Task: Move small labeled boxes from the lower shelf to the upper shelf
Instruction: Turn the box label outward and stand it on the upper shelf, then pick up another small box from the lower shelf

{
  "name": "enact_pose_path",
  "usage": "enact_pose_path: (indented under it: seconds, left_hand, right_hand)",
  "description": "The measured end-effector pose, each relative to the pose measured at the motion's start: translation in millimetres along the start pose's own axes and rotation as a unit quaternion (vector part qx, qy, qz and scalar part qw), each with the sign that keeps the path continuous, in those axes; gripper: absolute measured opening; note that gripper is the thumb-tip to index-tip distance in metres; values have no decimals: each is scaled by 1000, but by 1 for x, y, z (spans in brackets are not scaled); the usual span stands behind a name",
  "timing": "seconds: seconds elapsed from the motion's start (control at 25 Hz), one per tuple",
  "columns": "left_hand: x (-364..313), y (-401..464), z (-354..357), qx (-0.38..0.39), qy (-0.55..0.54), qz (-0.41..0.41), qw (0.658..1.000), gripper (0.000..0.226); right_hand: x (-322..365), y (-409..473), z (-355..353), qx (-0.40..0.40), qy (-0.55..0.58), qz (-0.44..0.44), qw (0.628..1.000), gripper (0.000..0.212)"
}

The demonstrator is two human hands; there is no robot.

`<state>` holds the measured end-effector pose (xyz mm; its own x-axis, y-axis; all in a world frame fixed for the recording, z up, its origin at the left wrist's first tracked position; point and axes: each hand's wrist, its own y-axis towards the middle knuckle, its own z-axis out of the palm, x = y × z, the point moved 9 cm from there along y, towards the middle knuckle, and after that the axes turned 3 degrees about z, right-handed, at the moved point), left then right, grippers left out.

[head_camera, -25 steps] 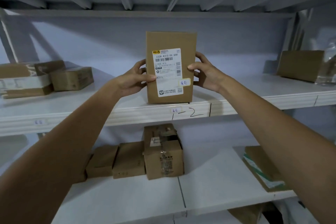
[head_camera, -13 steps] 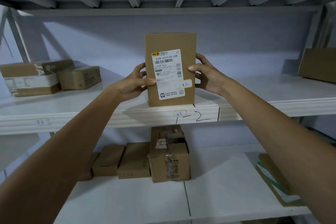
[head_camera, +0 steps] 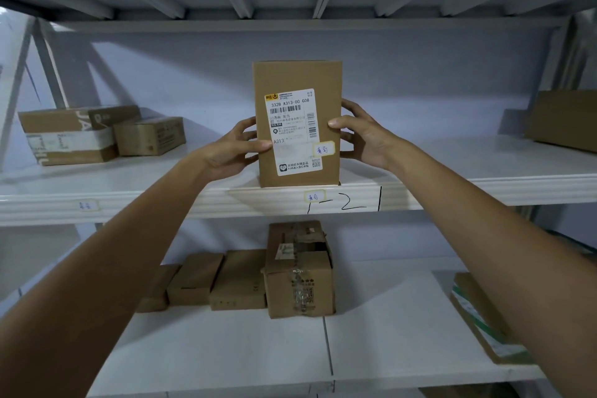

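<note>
Standing upright at the upper shelf (head_camera: 452, 184) front lip, labeled box (head_camera: 297, 126) pinched between left hand (head_camera: 232, 152) and right hand (head_camera: 361, 136) fingers; risking toppling forward if released abruptly.

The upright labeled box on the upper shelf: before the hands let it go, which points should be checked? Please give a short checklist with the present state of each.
1. Upright labeled box stands on upper shelf: ok, bottom at the front lip.
2. Box fully back from the edge: not ok, flush with it.
3. Box vertical: ok.
4. Left hand and right hand grip both sides: ok.
5. Label faces out, above the shelf tag: ok.
6. Free shelf behind the box: cannot tell, hidden.
</note>
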<state>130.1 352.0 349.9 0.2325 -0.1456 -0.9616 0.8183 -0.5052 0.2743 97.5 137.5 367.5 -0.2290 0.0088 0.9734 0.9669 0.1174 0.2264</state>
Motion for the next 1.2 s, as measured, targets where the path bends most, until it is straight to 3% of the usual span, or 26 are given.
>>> enact_pose_path:
  seconds: [0.08, 0.12, 0.24, 0.28, 0.4, 0.48, 0.68, 0.76, 1.0, 1.2]
  left_hand:
    - [-8, -9, -7, -31, -13, 18, 999, 146]
    - [-18, -15, -12, -59, -25, 41, 997, 130]
    - [-69, -34, -22, -149, -82, 158, 973, 56]
    - [-91, -39, -20, -162, -93, 198, 962, 41]
    - [-155, -49, 22, -104, -94, 294, 946, 36]
    - [-171, -45, 74, -37, -74, 306, 948, 40]
    - [-99, -13, 228, 90, -40, 200, 975, 31]
    - [-48, -2, 277, 119, -29, 141, 982, 31]
    - [115, 12, 385, 144, 29, -26, 989, 37]
    - [212, 27, 443, 77, 50, -115, 989, 58]
  right_hand:
    - [1, -8, -4, -18, -1, 2, 1000, 98]
    - [3, -14, -10, -38, 5, -6, 999, 101]
    - [7, -36, -37, -91, 19, -25, 995, 92]
    - [7, -43, -45, -99, 19, -25, 995, 85]
    - [13, -66, -69, -140, 23, -23, 990, 70]
    - [17, -86, -89, -183, 29, -22, 983, 63]
    - [8, -150, -144, -263, 35, -8, 964, 17]
    - [-2, -177, -167, -294, 36, 7, 955, 12]
    - [-69, -255, -257, -353, 70, 63, 931, 14]
    - [-128, -300, -335, -331, 42, 126, 934, 46]
